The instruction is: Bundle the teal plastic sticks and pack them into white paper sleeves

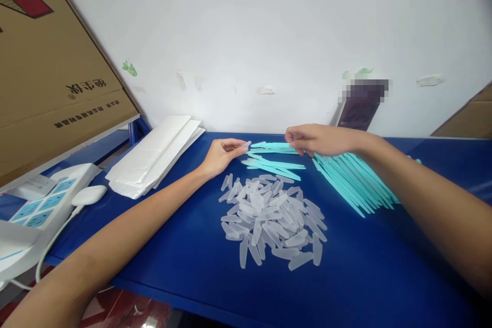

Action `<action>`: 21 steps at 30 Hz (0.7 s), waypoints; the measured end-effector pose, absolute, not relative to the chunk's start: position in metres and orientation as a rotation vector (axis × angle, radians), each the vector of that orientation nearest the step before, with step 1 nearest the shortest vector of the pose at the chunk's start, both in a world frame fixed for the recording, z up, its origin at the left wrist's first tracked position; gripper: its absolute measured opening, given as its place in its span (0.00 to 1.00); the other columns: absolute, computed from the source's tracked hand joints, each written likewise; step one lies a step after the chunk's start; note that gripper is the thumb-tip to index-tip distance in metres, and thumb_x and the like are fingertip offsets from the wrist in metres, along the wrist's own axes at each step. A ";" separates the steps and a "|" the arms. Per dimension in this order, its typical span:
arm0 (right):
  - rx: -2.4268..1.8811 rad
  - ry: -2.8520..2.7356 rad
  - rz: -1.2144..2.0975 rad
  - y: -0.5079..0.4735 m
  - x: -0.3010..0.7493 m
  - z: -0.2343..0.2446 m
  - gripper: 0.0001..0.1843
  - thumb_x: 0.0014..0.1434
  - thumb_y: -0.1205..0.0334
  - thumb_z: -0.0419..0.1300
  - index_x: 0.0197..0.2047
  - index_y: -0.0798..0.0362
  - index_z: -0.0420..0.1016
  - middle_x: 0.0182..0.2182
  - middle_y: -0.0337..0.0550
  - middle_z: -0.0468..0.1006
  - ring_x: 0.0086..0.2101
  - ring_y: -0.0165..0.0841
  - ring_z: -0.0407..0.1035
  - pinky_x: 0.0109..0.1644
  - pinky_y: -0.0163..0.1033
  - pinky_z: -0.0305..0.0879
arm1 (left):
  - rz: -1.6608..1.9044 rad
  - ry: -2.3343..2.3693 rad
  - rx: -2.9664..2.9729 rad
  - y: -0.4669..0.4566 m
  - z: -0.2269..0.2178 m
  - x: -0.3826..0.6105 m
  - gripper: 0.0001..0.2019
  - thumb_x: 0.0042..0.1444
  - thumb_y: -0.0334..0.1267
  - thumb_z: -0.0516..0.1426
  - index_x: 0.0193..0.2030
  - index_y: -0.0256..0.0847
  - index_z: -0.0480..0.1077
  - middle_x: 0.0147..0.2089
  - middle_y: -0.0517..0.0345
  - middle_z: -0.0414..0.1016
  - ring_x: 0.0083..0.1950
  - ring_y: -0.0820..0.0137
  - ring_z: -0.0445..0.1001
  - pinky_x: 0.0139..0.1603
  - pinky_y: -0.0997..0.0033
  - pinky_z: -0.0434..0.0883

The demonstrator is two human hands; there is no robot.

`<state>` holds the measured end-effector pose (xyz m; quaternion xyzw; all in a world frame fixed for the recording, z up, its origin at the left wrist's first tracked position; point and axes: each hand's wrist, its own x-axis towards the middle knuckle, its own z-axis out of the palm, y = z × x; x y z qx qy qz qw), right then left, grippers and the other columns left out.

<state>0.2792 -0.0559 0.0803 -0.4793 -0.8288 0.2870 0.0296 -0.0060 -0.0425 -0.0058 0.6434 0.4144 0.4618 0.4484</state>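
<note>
My left hand pinches a small translucent cap between thumb and fingertips, pointing right. My right hand grips the handle end of a teal plastic razor stick, whose tip faces the cap. Below them lies a small group of capped teal sticks. A pile of several translucent caps lies on the blue table in front of me. A larger heap of teal sticks lies under my right wrist.
A stack of white plastic bags lies at the left. A white power strip with a plug and cord sits at the left edge. A big cardboard box leans at the far left. A phone stands against the white wall.
</note>
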 end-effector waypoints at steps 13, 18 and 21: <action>-1.434 -2.570 0.908 -0.058 0.279 0.085 0.07 0.65 0.57 0.53 0.39 0.51 0.63 0.31 0.43 0.74 0.26 0.31 0.66 0.30 0.37 0.60 | 1.099 0.983 1.639 -0.042 -0.008 -0.007 0.16 0.48 0.44 0.69 0.42 0.37 0.81 0.43 0.50 0.84 0.42 0.64 0.81 0.49 0.63 0.75; -1.405 -2.563 0.900 -0.059 0.274 0.082 0.07 0.65 0.56 0.52 0.41 0.51 0.64 0.33 0.44 0.77 0.27 0.31 0.68 0.30 0.37 0.60 | 1.037 0.958 1.705 -0.043 -0.007 -0.007 0.17 0.50 0.46 0.68 0.43 0.37 0.81 0.41 0.50 0.84 0.40 0.65 0.80 0.46 0.64 0.75; -1.370 -2.572 0.924 -0.062 0.264 0.076 0.07 0.64 0.58 0.53 0.41 0.52 0.66 0.34 0.45 0.79 0.28 0.32 0.69 0.30 0.38 0.60 | 0.980 0.991 1.831 -0.044 -0.006 -0.007 0.16 0.52 0.46 0.66 0.42 0.38 0.81 0.41 0.50 0.83 0.38 0.66 0.78 0.41 0.67 0.73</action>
